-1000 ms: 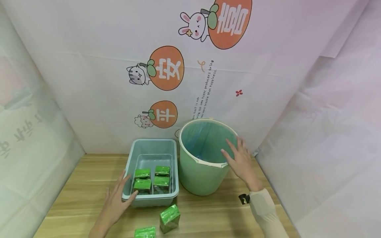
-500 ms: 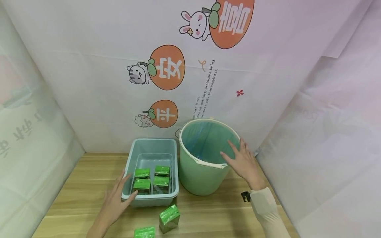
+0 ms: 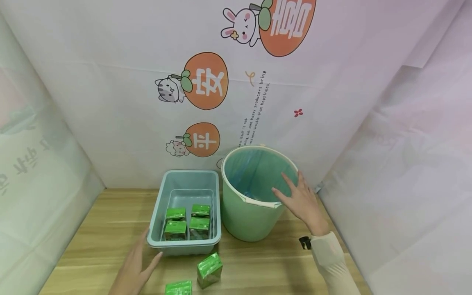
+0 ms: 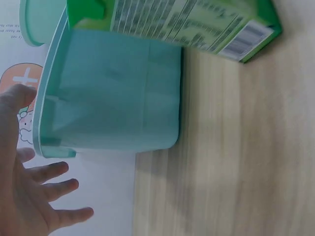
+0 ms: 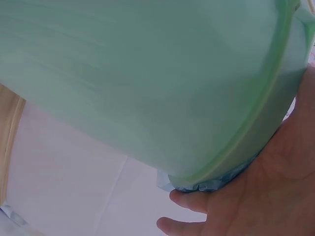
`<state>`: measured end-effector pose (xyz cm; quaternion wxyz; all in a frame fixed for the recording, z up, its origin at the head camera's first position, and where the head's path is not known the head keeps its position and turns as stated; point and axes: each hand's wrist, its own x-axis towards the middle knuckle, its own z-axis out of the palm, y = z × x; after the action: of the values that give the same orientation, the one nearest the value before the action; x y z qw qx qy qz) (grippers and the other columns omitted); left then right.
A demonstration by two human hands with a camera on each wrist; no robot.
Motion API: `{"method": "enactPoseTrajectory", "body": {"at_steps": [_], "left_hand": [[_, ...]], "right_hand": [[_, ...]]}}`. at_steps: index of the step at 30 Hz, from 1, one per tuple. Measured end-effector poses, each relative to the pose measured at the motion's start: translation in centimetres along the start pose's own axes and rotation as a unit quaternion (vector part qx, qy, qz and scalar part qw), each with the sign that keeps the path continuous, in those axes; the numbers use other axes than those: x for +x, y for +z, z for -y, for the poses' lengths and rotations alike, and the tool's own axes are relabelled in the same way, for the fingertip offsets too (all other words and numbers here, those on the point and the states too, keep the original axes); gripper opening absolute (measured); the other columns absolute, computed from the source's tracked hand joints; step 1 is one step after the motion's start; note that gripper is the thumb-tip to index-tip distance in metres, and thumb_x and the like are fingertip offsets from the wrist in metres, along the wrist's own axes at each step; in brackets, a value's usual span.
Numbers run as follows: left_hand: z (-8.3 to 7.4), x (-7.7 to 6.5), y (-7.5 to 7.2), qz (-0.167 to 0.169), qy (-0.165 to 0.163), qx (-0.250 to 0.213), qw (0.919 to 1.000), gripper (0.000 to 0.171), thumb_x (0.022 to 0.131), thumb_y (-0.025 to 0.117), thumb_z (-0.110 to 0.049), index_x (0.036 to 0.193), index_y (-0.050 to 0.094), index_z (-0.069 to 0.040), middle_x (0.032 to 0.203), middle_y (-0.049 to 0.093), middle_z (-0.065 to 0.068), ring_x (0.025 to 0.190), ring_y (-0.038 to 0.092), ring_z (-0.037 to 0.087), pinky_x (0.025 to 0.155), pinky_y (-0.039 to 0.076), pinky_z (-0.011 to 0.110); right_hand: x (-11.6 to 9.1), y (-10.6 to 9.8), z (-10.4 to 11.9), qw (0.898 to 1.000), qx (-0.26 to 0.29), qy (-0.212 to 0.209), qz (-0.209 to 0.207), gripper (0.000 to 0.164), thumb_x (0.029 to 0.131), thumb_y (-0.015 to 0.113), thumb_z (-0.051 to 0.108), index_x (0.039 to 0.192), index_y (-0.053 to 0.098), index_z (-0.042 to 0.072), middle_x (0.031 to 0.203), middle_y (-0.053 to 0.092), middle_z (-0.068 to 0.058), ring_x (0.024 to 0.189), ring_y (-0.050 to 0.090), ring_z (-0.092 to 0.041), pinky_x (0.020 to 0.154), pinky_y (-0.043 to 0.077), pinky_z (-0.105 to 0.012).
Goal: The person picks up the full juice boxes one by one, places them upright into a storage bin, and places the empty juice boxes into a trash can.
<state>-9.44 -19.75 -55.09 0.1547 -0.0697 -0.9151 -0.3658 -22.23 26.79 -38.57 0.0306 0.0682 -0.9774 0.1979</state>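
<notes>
My left hand (image 3: 132, 268) is at the front left corner of a light blue plastic basin (image 3: 188, 248), its fingers spread. In the left wrist view the left hand (image 4: 29, 196) is beside the basin's rim with nothing in its grasp. Several green cartons (image 3: 175, 227) sit in the near half of the basin. To its right stands a pale green bucket (image 3: 245, 225) with a blue plastic liner (image 5: 216, 183) inside. My right hand (image 3: 303, 200) lies at the bucket's right rim, fingers spread over the opening. Whether it touches the rim is unclear.
A green carton (image 3: 209, 270) stands on the wooden table (image 3: 254, 270) before the basin. Another carton (image 3: 178, 288) is cut off by the lower frame edge. Printed white cloth (image 3: 121, 123) encloses the back and sides. The basin and bucket stand close together.
My left hand has drawn back from the basin's left rim, down and toward me. My right hand stays at the bucket rim. The basin, bucket and cartons look unmoved.
</notes>
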Motion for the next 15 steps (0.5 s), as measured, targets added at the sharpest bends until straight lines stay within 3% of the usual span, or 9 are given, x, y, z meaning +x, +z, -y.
{"method": "enactPoseTrajectory", "body": {"at_steps": [3, 6, 9, 12, 15], "left_hand": [[-0.5, -0.8, 0.5, -0.054, 0.030, 0.008, 0.9980, 0.078, 0.093, 0.080, -0.019, 0.155, 0.038, 0.005, 0.148, 0.049, 0.034, 0.128, 0.051, 0.059, 0.094, 0.046, 0.078], [-1.1, -1.7, 1.2, -0.120, 0.064, 0.038, 0.9899, 0.074, 0.079, 0.086, -0.016, 0.139, 0.050, 0.011, 0.133, 0.056, 0.033, 0.113, 0.060, 0.053, 0.084, 0.054, 0.071], [-1.7, -2.9, 1.7, -0.149, 0.070, 0.070, 0.9838, 0.073, 0.069, 0.091, -0.020, 0.128, 0.058, 0.008, 0.120, 0.061, 0.026, 0.100, 0.066, 0.044, 0.074, 0.059, 0.062], [-1.6, -3.8, 1.8, -0.117, 0.103, 0.063, 0.9857, 0.073, 0.060, 0.098, -0.026, 0.119, 0.064, 0.001, 0.112, 0.064, 0.015, 0.095, 0.067, 0.031, 0.071, 0.061, 0.049], [-0.6, -4.2, 2.2, -0.051, 0.175, 0.039, 0.9825, 0.066, 0.062, 0.100, -0.035, 0.113, 0.069, -0.007, 0.108, 0.065, 0.003, 0.094, 0.065, 0.017, 0.071, 0.060, 0.036]], "right_hand": [[0.0, -0.1, 0.0, 1.000, 0.002, 0.001, 0.001, 0.084, 0.106, 0.046, 0.065, 0.168, 0.029, 0.012, 0.170, -0.007, -0.037, 0.155, 0.007, -0.060, 0.119, 0.011, -0.079], [0.0, 0.0, -0.1, 1.000, 0.005, 0.003, 0.003, 0.084, 0.106, 0.045, 0.066, 0.168, 0.029, 0.012, 0.170, -0.008, -0.037, 0.154, 0.008, -0.060, 0.120, 0.010, -0.079], [0.0, 0.0, 0.0, 1.000, 0.010, 0.003, 0.003, 0.085, 0.106, 0.045, 0.066, 0.168, 0.028, 0.012, 0.170, -0.010, -0.036, 0.154, 0.008, -0.061, 0.120, 0.010, -0.079], [0.0, 0.0, 0.0, 1.000, 0.013, 0.003, 0.002, 0.085, 0.106, 0.046, 0.066, 0.168, 0.029, 0.012, 0.170, -0.010, -0.036, 0.154, 0.009, -0.061, 0.120, 0.010, -0.078], [0.0, 0.0, 0.0, 1.000, 0.011, 0.003, 0.001, 0.084, 0.106, 0.046, 0.066, 0.168, 0.030, 0.011, 0.170, -0.010, -0.037, 0.153, 0.011, -0.063, 0.119, 0.012, -0.079]]}}
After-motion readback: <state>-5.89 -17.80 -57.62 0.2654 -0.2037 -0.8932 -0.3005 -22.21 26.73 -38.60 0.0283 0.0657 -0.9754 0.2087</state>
